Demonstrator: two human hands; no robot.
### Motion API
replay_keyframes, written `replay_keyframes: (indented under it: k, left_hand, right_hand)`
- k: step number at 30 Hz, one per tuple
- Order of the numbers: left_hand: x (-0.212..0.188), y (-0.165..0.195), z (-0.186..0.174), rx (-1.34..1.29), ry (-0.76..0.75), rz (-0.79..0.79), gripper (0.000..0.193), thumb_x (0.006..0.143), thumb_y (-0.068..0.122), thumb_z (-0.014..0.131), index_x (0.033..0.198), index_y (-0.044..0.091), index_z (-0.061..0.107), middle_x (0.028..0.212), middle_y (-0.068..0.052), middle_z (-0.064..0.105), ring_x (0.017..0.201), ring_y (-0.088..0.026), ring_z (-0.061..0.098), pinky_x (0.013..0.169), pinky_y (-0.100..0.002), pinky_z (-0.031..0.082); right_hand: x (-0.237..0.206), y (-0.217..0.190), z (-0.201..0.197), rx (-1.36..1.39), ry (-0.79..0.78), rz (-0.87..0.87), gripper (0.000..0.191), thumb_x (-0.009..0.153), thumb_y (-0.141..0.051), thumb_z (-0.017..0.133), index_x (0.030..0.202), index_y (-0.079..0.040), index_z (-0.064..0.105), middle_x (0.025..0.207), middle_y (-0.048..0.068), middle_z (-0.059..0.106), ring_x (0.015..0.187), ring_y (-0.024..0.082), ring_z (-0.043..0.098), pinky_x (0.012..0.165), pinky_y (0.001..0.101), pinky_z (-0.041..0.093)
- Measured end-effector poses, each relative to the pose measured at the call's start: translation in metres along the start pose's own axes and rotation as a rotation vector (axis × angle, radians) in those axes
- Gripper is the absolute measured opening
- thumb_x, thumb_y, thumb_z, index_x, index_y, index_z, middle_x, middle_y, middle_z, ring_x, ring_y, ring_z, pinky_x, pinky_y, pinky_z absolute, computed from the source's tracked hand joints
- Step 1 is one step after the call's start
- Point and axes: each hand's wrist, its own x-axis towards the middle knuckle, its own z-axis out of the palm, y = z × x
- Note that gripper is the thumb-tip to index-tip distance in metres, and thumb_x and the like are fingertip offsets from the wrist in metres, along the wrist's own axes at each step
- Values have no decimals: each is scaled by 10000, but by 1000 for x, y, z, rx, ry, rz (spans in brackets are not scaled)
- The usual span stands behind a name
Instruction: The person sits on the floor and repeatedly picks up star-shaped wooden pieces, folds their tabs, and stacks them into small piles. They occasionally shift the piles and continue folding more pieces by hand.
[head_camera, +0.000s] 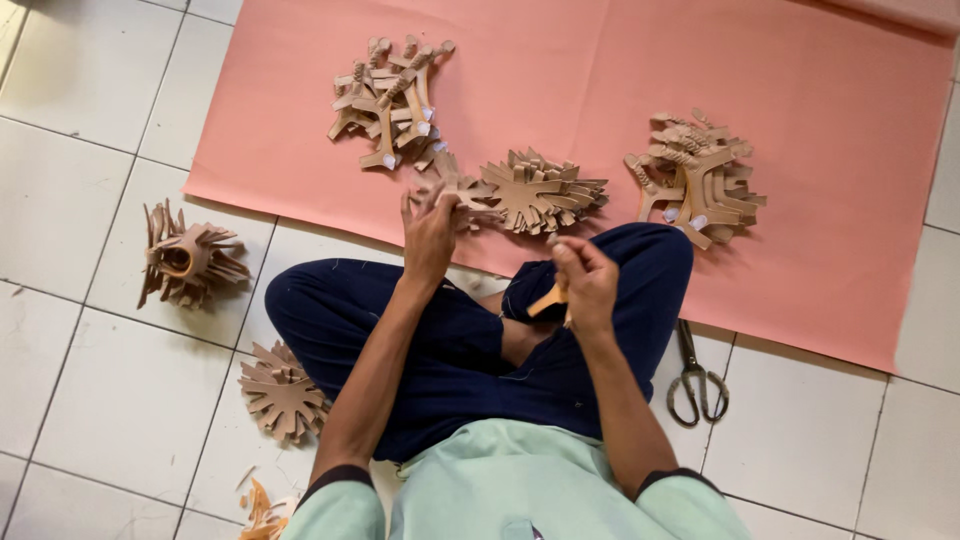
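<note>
I sit cross-legged on a tiled floor in dark blue trousers. My left hand (429, 232) is raised over my left knee and pinches a tan cut-out strap piece (462, 190) at the near edge of a fanned pile of tan pieces (540, 190). My right hand (587, 282) is closed over my right shin around a small orange-tan piece (547, 300) that sticks out below the fingers. Both hands are about a hand's width apart.
A salmon-pink sheet (820, 180) covers the floor ahead, with two more piles of tan pieces on it (392, 100) (700, 178). Further tan piles lie on the tiles at my left (190, 258) (282, 392). Scissors (696, 378) lie by my right knee.
</note>
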Motion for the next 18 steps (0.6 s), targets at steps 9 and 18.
replay_keyframes:
  k: [9,18]
  left_hand:
    - [-37,65,-119,-572,-37,-31,409,1010,81,642,1409,60,556,890,-65,717,950,-226,691,1195,-519,360]
    - [-39,82,-144,-788,-37,-65,257,965,-18,695,1204,75,681,1182,-110,717,1205,-245,672,1039,-372,532]
  right_hand:
    - [3,-31,33,-230,-317,-19,192,1008,-136,667,1116,8,734,752,-43,600,594,9,455,515,178,350]
    - [-17,-55,49,-237,-638,60,200,998,-159,667,1094,8,718,934,-23,722,832,20,630,730,192,522]
